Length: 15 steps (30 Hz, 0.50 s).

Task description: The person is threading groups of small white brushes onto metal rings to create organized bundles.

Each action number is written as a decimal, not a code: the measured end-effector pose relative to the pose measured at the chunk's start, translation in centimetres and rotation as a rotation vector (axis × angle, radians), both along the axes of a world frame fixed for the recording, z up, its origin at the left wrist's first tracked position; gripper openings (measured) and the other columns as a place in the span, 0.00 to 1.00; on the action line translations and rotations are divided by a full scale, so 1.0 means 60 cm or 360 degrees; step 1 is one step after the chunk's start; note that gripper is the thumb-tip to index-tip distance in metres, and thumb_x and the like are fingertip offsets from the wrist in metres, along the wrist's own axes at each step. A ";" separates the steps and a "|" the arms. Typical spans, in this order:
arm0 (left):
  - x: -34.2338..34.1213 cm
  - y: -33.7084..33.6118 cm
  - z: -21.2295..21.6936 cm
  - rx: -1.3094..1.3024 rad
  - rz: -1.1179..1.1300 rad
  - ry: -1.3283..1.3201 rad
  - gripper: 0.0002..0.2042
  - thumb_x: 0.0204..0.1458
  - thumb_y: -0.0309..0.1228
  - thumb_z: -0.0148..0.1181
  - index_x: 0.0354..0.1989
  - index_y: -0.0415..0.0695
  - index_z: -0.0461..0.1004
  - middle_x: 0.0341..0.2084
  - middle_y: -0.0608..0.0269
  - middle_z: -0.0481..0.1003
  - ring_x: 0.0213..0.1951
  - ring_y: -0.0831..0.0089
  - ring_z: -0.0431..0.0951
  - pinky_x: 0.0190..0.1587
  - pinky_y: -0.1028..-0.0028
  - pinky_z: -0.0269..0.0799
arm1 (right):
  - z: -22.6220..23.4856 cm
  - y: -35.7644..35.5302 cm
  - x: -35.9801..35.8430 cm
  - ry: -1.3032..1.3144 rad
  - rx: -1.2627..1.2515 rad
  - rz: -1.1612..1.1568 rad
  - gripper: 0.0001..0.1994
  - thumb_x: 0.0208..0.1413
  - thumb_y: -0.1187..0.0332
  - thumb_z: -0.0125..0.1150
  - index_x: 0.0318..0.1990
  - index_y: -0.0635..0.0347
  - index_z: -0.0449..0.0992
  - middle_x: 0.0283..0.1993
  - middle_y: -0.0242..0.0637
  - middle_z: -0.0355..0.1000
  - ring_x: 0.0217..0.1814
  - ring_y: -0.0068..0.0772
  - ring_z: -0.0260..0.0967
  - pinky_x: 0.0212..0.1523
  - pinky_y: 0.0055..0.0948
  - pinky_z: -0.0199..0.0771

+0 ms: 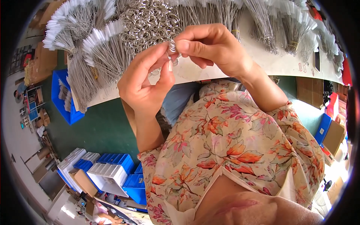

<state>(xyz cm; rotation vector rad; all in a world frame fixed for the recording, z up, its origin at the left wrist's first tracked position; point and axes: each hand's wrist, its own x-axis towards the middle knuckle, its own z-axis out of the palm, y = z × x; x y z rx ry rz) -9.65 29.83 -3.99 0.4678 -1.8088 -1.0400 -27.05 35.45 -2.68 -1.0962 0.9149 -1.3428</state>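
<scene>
Left hand: the left hand (148, 84) is raised over the near edge of the bench, palm side turned toward the camera, forearm coming up from about 6 o'clock.
Left fingers: thumb and forefinger are pinched together on a small metal ring (169, 57), held at their tips.
Right hand: the right hand (212, 47) comes in from 4 o'clock and meets the left hand at the middle of the view, toward 12 o'clock.
Right fingers: thumb and forefinger are closed on a small coiled metal piece (173, 45), just above the ring and touching or nearly touching it; I cannot tell which.
Held parts: both sit between the two hands' fingertips, lifted off the bench, in front of the ring heap.
Ring heap: a pile of loose metal rings (148, 20) lies on the bench at 12 o'clock, just behind the hands.
Wire bundles: bundles of thin wire brushes with white tips (99, 50) fan out at 10 o'clock; more bundles (288, 28) lie along the bench toward 1 o'clock.
Bench: the white bench (270, 62) curves across the top of the view.
Floor: a green floor (101, 127) shows below the bench edge, with a blue bin (62, 95) at 9 o'clock and stacked blue and white crates (112, 174) at 7 o'clock.
Clothing: a floral shirt (232, 150) fills the lower right.
</scene>
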 end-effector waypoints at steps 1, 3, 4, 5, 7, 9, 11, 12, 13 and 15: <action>0.000 0.001 0.001 -0.0111 0.0043 -0.0013 0.15 0.43 0.13 0.57 0.42 0.29 0.72 0.38 0.51 0.74 0.34 0.73 0.77 0.39 0.78 0.75 | 0.006 -0.002 0.003 -0.0095 0.0157 0.0033 0.09 0.54 0.65 0.59 0.35 0.62 0.78 0.29 0.29 0.74 0.22 0.13 0.60 0.22 0.15 0.61; -0.001 -0.001 0.010 -0.0102 0.0062 -0.0058 0.15 0.43 0.13 0.57 0.43 0.29 0.72 0.38 0.52 0.74 0.34 0.73 0.77 0.40 0.78 0.74 | 0.006 -0.006 0.010 -0.0133 0.0161 0.0021 0.09 0.53 0.65 0.60 0.35 0.62 0.77 0.28 0.30 0.74 0.20 0.12 0.58 0.22 0.15 0.61; 0.000 -0.002 0.012 -0.0095 0.0082 -0.0097 0.15 0.43 0.13 0.57 0.43 0.30 0.72 0.38 0.52 0.74 0.35 0.73 0.77 0.41 0.78 0.74 | 0.002 -0.009 0.009 -0.0087 0.0124 0.0023 0.09 0.53 0.66 0.60 0.34 0.63 0.77 0.28 0.31 0.74 0.20 0.12 0.58 0.22 0.15 0.61; 0.003 -0.004 0.011 -0.0093 0.0089 -0.0102 0.15 0.43 0.13 0.57 0.43 0.30 0.72 0.38 0.52 0.74 0.35 0.73 0.77 0.41 0.78 0.74 | -0.002 -0.013 0.009 -0.0039 0.0085 0.0034 0.09 0.53 0.66 0.60 0.34 0.63 0.77 0.28 0.31 0.75 0.19 0.13 0.58 0.22 0.15 0.61; 0.008 -0.012 0.008 0.0094 0.0058 -0.0163 0.16 0.43 0.12 0.55 0.43 0.31 0.72 0.37 0.54 0.74 0.35 0.73 0.77 0.41 0.78 0.74 | -0.009 -0.022 0.003 0.0038 0.0040 0.0066 0.08 0.53 0.67 0.60 0.34 0.63 0.77 0.28 0.31 0.75 0.19 0.13 0.58 0.21 0.15 0.61; 0.014 -0.019 0.010 0.0139 -0.0018 -0.0188 0.16 0.43 0.12 0.55 0.43 0.31 0.72 0.37 0.55 0.74 0.36 0.73 0.77 0.41 0.78 0.74 | -0.012 -0.030 -0.002 0.0111 -0.0004 0.0103 0.07 0.52 0.68 0.59 0.34 0.63 0.77 0.28 0.31 0.75 0.18 0.13 0.58 0.21 0.15 0.61; 0.017 -0.023 0.007 0.0186 -0.0085 -0.0210 0.16 0.44 0.12 0.55 0.44 0.32 0.72 0.37 0.55 0.73 0.36 0.74 0.77 0.41 0.78 0.74 | -0.006 -0.035 -0.011 0.0387 -0.0048 0.0168 0.07 0.52 0.69 0.59 0.33 0.63 0.77 0.28 0.30 0.76 0.18 0.13 0.58 0.20 0.15 0.61; 0.019 -0.025 0.004 0.0278 -0.0120 -0.0222 0.16 0.43 0.12 0.55 0.43 0.32 0.73 0.37 0.55 0.74 0.36 0.74 0.77 0.41 0.78 0.74 | -0.003 -0.034 -0.015 0.0526 -0.0056 0.0184 0.08 0.53 0.67 0.59 0.35 0.62 0.77 0.29 0.27 0.75 0.20 0.10 0.58 0.20 0.13 0.60; 0.021 -0.025 0.002 0.0370 -0.0154 -0.0234 0.15 0.43 0.12 0.55 0.43 0.32 0.73 0.37 0.55 0.74 0.35 0.74 0.77 0.40 0.77 0.75 | 0.002 -0.032 -0.013 0.0520 -0.0057 0.0202 0.08 0.53 0.67 0.59 0.35 0.62 0.77 0.29 0.27 0.75 0.20 0.10 0.58 0.20 0.13 0.60; 0.018 -0.026 0.003 0.0509 -0.0231 -0.0156 0.16 0.43 0.12 0.55 0.43 0.32 0.73 0.37 0.56 0.74 0.34 0.74 0.77 0.40 0.77 0.75 | 0.011 -0.027 -0.010 0.0563 0.0034 0.0173 0.08 0.53 0.67 0.60 0.34 0.62 0.77 0.29 0.28 0.75 0.20 0.10 0.59 0.20 0.13 0.60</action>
